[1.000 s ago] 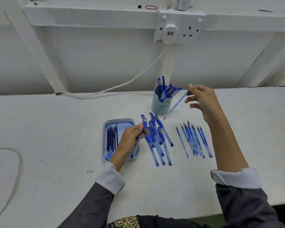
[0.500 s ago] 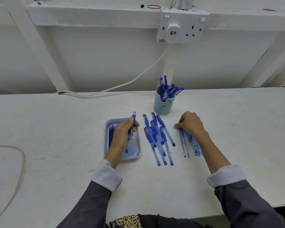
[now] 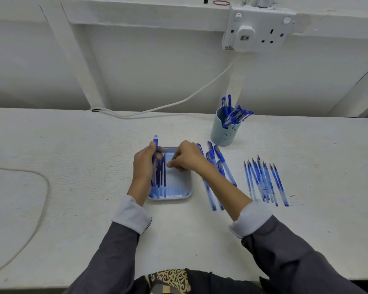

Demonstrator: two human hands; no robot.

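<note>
Work over the shallow blue plastic tray (image 3: 174, 196), centre frame.
Now the left grip (image 3: 143, 164) holds a blue plastic pen (image 3: 155, 143); right grip (image 3: 187, 158) curled, contents unclear.

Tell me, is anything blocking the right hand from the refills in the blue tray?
Nothing visible does. The right hand is over the tray, fingertips close beside the refills. The left hand, holding a pen, sits at their other side, not across them.

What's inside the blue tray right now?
Several thin dark-blue refills lie lengthwise at the left of the tray; its right part looks bare. The left hand, gripping a pen, covers the left edge, and the right hand, fingers curled, hides the far middle, so anything there is unseen.
</note>
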